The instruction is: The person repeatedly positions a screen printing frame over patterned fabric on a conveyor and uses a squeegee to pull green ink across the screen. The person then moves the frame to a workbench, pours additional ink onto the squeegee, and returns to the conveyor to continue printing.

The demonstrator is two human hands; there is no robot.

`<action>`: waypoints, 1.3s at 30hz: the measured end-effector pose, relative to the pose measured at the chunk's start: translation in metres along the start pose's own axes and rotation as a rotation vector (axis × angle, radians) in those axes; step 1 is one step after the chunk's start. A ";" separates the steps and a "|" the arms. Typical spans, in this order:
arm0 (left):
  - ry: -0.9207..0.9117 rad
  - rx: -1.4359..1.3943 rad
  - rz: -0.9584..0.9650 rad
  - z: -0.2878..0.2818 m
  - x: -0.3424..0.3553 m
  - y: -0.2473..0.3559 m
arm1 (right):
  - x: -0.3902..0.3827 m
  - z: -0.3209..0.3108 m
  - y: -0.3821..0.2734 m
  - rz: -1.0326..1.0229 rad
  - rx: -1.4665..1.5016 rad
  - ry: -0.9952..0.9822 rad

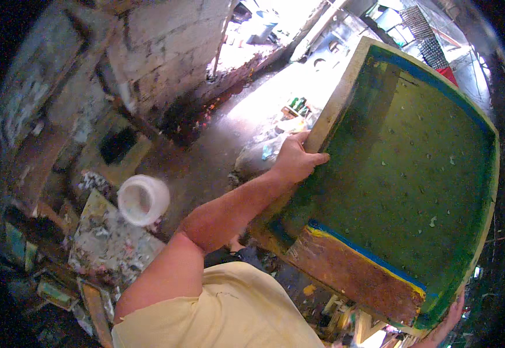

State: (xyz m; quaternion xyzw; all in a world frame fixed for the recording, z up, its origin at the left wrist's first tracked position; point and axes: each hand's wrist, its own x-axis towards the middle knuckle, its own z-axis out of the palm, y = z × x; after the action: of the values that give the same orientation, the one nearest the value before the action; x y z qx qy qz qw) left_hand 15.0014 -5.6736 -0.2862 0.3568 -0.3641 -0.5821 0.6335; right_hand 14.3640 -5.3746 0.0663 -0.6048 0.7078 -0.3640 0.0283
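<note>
A large screen-printing frame (403,168) with a pale wooden border and green mesh is held up, tilted, on the right. Blue bands run along its inner edges, and a brown strip edged in yellow and blue crosses its near end. My left hand (299,159) grips the left rail, its thumb over the inner edge and its fingers mostly hidden behind. At the near right corner, my right hand (452,316) holds the outer side of the frame from below; most of its fingers are out of sight.
A white plastic bucket (143,200) stands on a paint-spattered table (110,240) at left. Small frames (58,293) lean nearby. Behind rises a block wall (171,52) with a bright opening. Wooden pieces (351,322) lie below the frame, and green bottles (299,105) stand farther off.
</note>
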 end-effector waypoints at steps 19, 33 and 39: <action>0.006 0.160 0.042 0.038 0.128 0.052 | 0.100 0.100 0.019 -0.037 0.042 0.068; -0.018 0.359 0.021 0.060 0.130 0.132 | 0.090 0.155 0.066 0.055 0.203 0.041; 0.094 0.704 0.014 0.066 0.103 0.175 | 0.084 0.178 0.085 0.307 0.263 -0.070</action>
State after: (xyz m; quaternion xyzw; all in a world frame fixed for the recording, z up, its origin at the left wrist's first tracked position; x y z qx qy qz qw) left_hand 15.0325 -5.7665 -0.0966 0.5770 -0.5153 -0.3998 0.4916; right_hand 14.3559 -5.5339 -0.0772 -0.4930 0.7368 -0.4234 0.1866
